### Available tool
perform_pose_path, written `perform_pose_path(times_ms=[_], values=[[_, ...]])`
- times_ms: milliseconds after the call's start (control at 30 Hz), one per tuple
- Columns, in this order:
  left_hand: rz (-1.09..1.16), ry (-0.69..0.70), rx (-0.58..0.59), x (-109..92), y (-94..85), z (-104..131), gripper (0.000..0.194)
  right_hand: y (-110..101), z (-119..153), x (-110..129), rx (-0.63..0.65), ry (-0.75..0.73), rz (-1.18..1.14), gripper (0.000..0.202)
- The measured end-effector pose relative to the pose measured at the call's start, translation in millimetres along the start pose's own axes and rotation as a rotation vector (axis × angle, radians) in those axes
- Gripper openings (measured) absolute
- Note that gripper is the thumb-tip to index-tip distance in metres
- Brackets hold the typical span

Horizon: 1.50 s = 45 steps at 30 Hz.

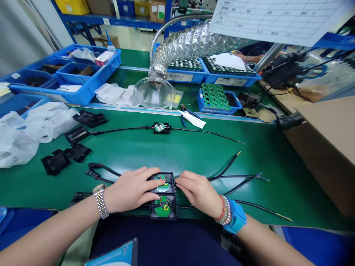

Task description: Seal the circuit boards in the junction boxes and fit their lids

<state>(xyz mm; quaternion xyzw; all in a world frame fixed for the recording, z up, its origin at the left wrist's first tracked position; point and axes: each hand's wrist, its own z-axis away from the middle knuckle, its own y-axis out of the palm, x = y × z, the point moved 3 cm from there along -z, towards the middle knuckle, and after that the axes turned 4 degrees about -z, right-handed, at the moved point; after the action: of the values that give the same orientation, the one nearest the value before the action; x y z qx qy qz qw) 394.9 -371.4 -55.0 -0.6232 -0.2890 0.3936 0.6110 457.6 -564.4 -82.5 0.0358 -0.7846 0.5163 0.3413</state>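
Observation:
Two open black plastic cases, each with a round green circuit board inside, lie one behind the other at the bench's near edge. My left hand (133, 189) grips the farther case (172, 181), with a fingertip over its green circuit board (161, 188) and the thumb by its near side. At that case's right end, my right hand (198, 190) pinches the black cable where it enters; the fingers cover the spot. The nearer case (174, 215) shows a board (160, 211) with a yellow ring. Black cables (230, 176) run rightward to bare wire ends; connectors (94, 173) lie left.
Another case (165, 130) with a cable lies farther back. Black covers (57, 162) and white bags (47, 122) are on the left. A fume hood (154, 94) hangs above the bench, near pliers (183, 120), a white tube (192, 119) and green boards (215, 96). A cardboard box (327, 147) stands right.

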Motion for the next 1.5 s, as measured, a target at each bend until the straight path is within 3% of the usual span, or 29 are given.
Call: perform_pose_path(times_ms=[133, 233, 467, 600, 667, 767, 867, 933, 1033, 1233, 1367, 1500], values=[[0.015, -0.014, -0.029, -3.1, 13.3, 4.5, 0.037, 5.7, 12.1, -1.6, -0.043, 0.006, -0.014, 0.019], [0.003, -0.009, -0.032, -1.6, 16.3, 2.5, 0.037, 2.7, 15.0, -3.4, -0.070, -0.082, 0.048, 0.024], [0.032, -0.024, -0.001, -5.4, 17.3, 2.8, 0.034, -0.4, 17.9, 2.4, -0.017, -0.142, 0.176, 0.029], [0.022, -0.012, -0.022, 1.5, 7.0, -0.1, 0.037, -15.6, 4.0, -2.7, 0.055, -0.133, 0.106, 0.028], [0.003, -0.055, -0.084, 22.2, -3.3, -12.6, 0.038, -26.6, -17.4, -19.9, 0.023, -0.131, 0.082, 0.030], [-0.043, -0.272, -0.173, 76.2, -14.8, -46.1, 0.039, -36.0, -66.8, -63.4, -0.099, -0.045, 0.180, 0.031], [-0.051, -0.499, -0.106, 128.0, -10.1, -80.3, 0.048, -29.2, -114.0, -105.9, -0.111, 0.123, 0.310, 0.036], [-0.036, -0.532, -0.063, 143.9, -2.8, -93.8, 0.045, -20.9, -130.5, -120.0, -0.110, 0.155, 0.331, 0.034], [-0.004, -0.497, -0.022, 138.8, 6.5, -94.2, 0.032, -10.6, -126.3, -121.8, -0.109, 0.149, 0.335, 0.020], [0.149, -0.343, -0.002, 100.8, 9.3, -65.8, 0.014, -8.1, -76.4, -101.1, -0.080, 0.063, 0.268, 0.014], [0.448, -0.288, -0.104, 93.2, -6.3, -59.5, 0.019, -27.0, -64.0, -87.5, -0.208, 0.005, 0.036, 0.017], [0.755, -0.244, -0.107, 88.2, -26.3, -62.7, 0.023, -54.9, -66.1, -76.1, -0.307, -0.050, -0.138, 0.016]])
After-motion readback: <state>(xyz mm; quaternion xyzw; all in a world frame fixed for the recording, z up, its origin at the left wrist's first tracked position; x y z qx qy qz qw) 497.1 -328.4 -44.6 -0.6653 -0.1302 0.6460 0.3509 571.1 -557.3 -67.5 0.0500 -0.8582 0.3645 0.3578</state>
